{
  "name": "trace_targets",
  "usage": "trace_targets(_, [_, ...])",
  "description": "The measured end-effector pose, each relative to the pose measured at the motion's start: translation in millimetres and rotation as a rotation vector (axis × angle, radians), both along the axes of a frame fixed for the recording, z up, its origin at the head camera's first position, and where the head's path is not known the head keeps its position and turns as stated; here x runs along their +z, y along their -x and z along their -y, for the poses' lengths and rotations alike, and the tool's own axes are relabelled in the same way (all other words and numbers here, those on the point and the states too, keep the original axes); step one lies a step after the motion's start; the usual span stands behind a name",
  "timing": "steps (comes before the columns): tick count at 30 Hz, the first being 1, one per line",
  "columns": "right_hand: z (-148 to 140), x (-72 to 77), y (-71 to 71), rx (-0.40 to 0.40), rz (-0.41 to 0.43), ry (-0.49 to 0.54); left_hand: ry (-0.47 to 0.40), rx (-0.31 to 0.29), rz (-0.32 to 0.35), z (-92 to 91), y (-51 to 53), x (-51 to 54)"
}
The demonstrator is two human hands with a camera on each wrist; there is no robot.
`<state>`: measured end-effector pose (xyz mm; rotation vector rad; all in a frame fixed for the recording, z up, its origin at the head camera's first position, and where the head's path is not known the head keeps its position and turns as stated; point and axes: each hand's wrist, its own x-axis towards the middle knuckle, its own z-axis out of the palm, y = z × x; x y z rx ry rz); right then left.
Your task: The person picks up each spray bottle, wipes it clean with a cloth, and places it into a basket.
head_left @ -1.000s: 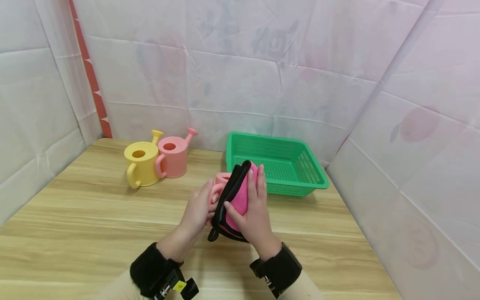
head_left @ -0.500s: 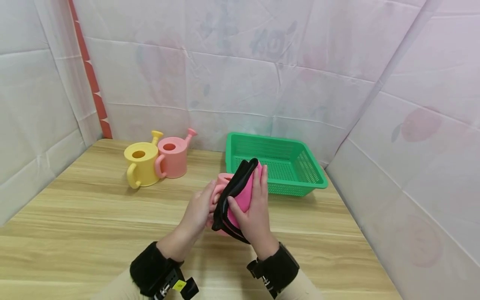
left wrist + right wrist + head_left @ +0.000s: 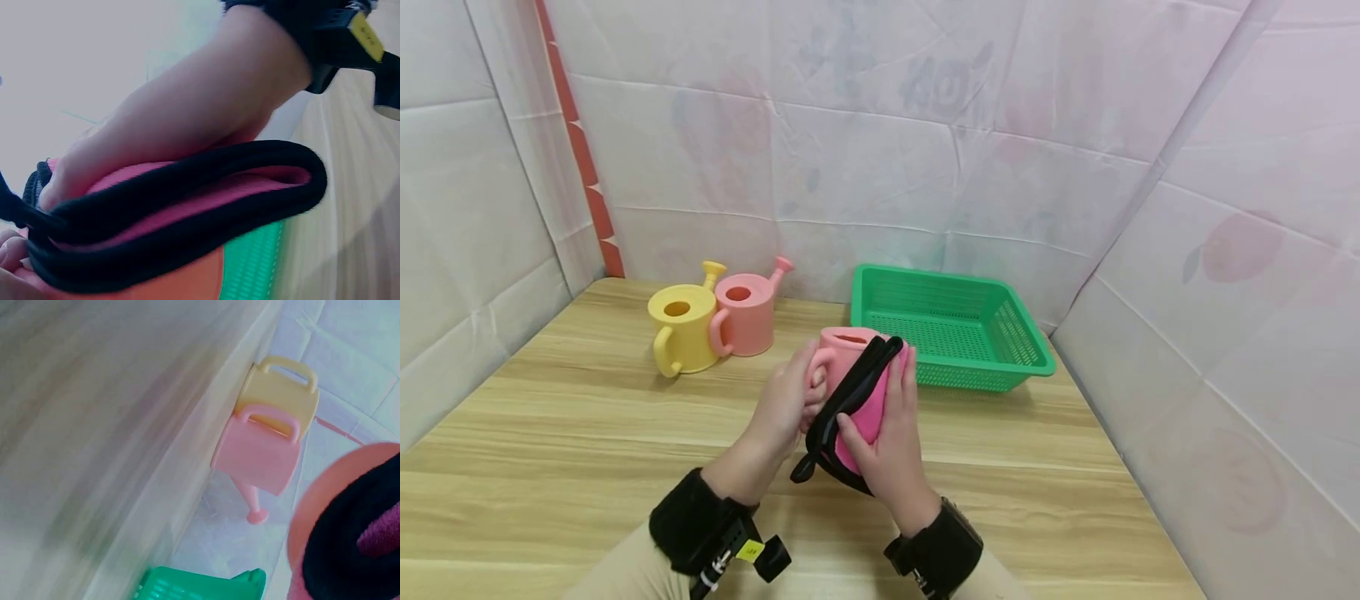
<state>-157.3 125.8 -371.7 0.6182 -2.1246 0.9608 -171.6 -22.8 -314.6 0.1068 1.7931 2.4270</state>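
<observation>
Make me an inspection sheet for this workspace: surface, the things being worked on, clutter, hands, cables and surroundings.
Surface: wood-grain tabletop; whether damp or dry, cannot tell.
Job's things: held pink watering can, with a folded pink cloth, edged in black, against its side; the can's spout is hidden.
Clutter: yellow watering can and standing pink watering can, side by side at the back left; green perforated basket at the back right.
Hands: left hand grips the held can's handle; right hand presses on the cloth, fingers straight.
Cables: nothing seen.
Surroundings: creased pale sheeting with faint prints; red strip near the left corner.
</observation>
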Motion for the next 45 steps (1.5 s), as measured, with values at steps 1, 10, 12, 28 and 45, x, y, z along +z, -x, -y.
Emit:
trace_targets(1, [0.9,-1.1,-0.8,0.002,-0.002,-0.007,0.000,0.003,-0.003,1.2,0.6,1.4])
trace_targets(10, [9.5,-11.4,-7.1,0.028,-0.056,-0.060,-0.085,-0.002,-0.086,13.0,4.9,14.9])
trace_targets(12, [11.0,-12.9,-7.5,0.026,-0.070,-0.073,-0.091,0.009,-0.107,15.2,4.9,17.6])
trace_targets(28, [9.0,-15.0,-8.1,-0.003,-0.117,-0.142,-0.095,0.010,-0.105,10.4,0.1,8.6])
trace_targets(45, [-4.5,2.9,-0.4,-0.007,-0.106,-0.140,-0.019,0.003,-0.029,-3.4,-9.1,-11.6])
